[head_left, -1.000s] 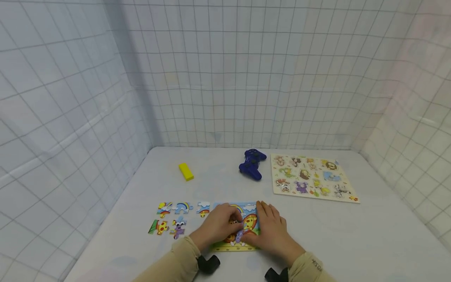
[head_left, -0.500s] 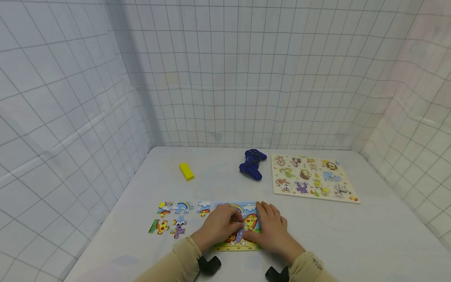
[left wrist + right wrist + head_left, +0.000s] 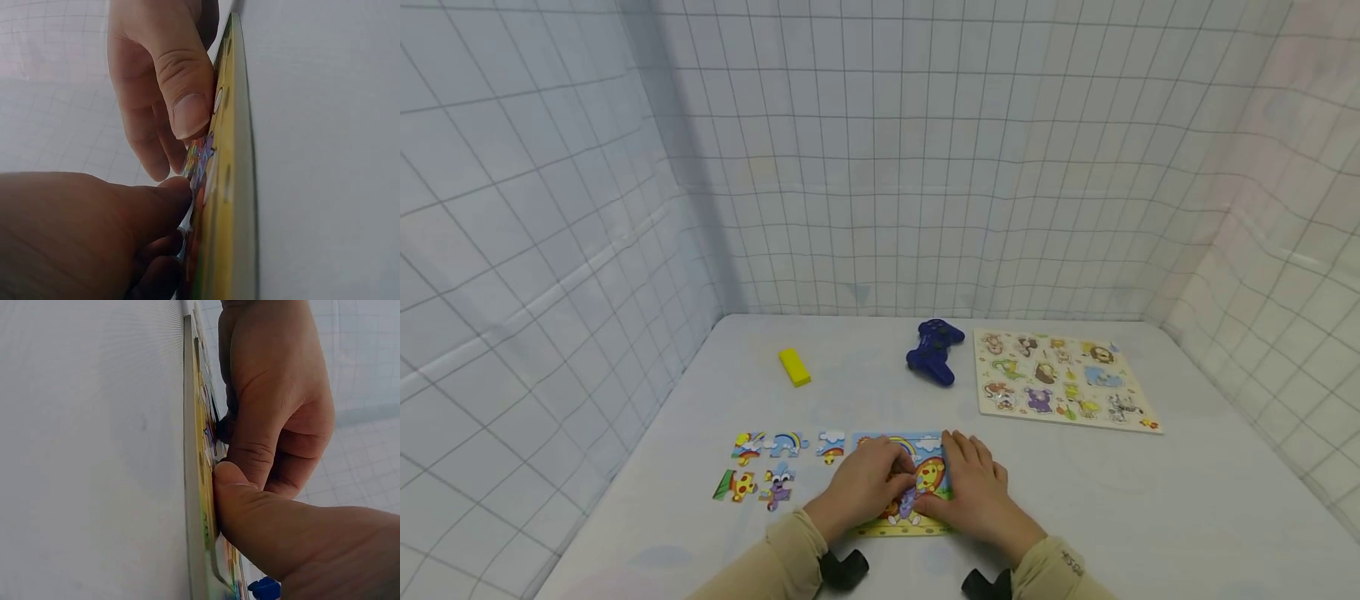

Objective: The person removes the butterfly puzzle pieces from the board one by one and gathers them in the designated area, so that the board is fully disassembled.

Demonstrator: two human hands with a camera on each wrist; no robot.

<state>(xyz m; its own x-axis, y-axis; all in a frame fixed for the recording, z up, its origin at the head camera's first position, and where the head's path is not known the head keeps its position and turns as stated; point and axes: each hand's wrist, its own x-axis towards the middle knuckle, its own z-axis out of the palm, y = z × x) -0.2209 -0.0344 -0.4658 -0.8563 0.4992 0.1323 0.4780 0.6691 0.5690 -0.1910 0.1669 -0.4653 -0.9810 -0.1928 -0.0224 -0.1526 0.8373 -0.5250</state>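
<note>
A picture puzzle board [image 3: 891, 530] with a yellow lower strip lies under both hands. My left hand [image 3: 863, 485] reaches over its left half, fingers curled, and pinches a puzzle piece [image 3: 188, 220] against the board; most of that piece is hidden. My right hand [image 3: 976, 493] lies along the board's right edge with its fingers extended. The right thumb [image 3: 230, 476] presses on the puzzle's surface beside the left fingertips, near a purple figure [image 3: 907, 502]. Left of the board, several loose jigsaw pieces [image 3: 777, 485] lie face up on the table.
A yellow block [image 3: 794, 367] lies at the back left. Behind the puzzle is a blue game controller [image 3: 934, 352]. An animal puzzle board [image 3: 1067, 379] lies at the back right. Checked white cloth walls [image 3: 925, 192] enclose the white table [image 3: 1075, 500] on three sides.
</note>
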